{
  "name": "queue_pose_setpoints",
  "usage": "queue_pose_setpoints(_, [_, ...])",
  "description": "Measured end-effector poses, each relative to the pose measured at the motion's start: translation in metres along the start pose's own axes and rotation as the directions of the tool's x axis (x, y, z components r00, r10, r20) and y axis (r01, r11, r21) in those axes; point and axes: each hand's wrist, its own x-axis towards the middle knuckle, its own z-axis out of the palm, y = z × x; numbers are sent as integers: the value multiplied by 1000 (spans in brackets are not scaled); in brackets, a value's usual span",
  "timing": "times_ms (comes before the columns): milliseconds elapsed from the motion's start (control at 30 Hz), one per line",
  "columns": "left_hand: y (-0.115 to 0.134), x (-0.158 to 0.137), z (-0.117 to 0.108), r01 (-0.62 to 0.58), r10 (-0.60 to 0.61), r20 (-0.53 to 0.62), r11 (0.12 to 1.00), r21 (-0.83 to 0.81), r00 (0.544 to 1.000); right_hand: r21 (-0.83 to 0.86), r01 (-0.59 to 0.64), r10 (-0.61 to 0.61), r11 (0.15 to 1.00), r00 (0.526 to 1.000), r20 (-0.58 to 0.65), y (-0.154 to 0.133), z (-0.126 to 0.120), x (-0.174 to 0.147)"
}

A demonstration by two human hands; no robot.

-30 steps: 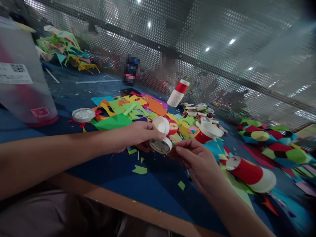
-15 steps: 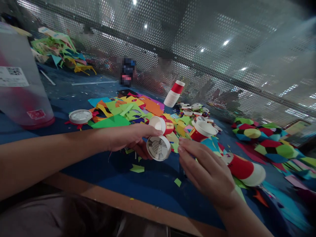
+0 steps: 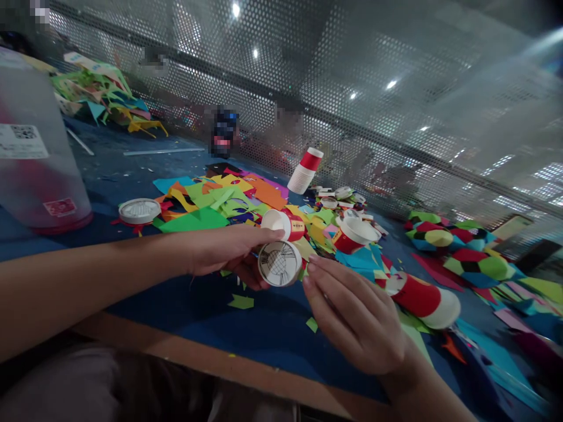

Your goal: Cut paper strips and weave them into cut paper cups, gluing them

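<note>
My left hand [image 3: 233, 252] grips a white paper-cup bottom [image 3: 280, 264] by its left side, thumb on top and fingers beneath. Black lines, with a grid in the middle, are drawn on its round face, which is turned towards me. Close by its right edge, my right hand [image 3: 356, 319] has thumb and fingertips pinched together; whether anything is between them I cannot make out. Just behind the cup bottom lies a red and white paper cup [image 3: 295, 226] on its side. Coloured paper scraps [image 3: 220, 202] are heaped beyond my hands.
A tall translucent cup [image 3: 39, 146] stands at left, near a white round piece [image 3: 139, 210]. Red-white cups [image 3: 354, 233] and a cup stack [image 3: 307, 170] stand behind. Another cup [image 3: 424, 302] lies right, near coloured paper balls [image 3: 477, 265]. A perforated metal screen [image 3: 352, 135] borders the table.
My right hand has come slightly closer to the cup bottom's right edge. The cup bottom, still in my left hand, faces me a little more squarely. The whole view has shifted slightly.
</note>
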Motion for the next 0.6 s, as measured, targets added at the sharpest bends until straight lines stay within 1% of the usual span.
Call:
queue_pose_setpoints(33, [0,0,0,-4,5,-11,1000,2,1000,49,-74,76,996,997,-22,-1,3,-2])
queue_pose_setpoints(67, [1,1,-1,-14,14,-24,1000,0,1000,110,-175,181,978,982,-52,-1,7,-4])
queue_pose_setpoints(100, [1,1,-1,-24,24,-37,1000,-4,999,175,-292,309,940,948,-79,-2,10,-6])
queue_pose_setpoints(167, [1,2,-2,-50,49,-67,999,-14,997,289,-507,548,812,833,-76,-4,17,-6])
queue_pose_setpoints(200, [1,3,-2,-60,59,-79,998,-14,995,324,-584,626,745,779,-34,-4,19,-6])
queue_pose_setpoints(233, [1,3,-2,-69,67,-89,998,-12,994,346,-641,675,685,737,27,-3,21,-4])
queue_pose_setpoints(300, [0,3,-3,-82,82,-100,997,0,992,375,-708,714,599,684,150,-1,22,-1])
queue_pose_setpoints(367, [-2,4,-3,-89,89,-108,996,11,990,403,-741,719,537,652,241,1,22,2])
queue_pose_setpoints(400, [-2,4,-3,-93,94,-115,996,16,989,420,-751,722,509,638,267,1,22,3])
queue_pose_setpoints(467, [-4,4,-4,-109,111,-131,994,23,985,453,-764,732,460,614,294,0,21,4])
queue_pose_setpoints(600, [-7,6,-6,-141,143,-147,990,21,979,503,-774,757,385,576,307,-3,23,3])
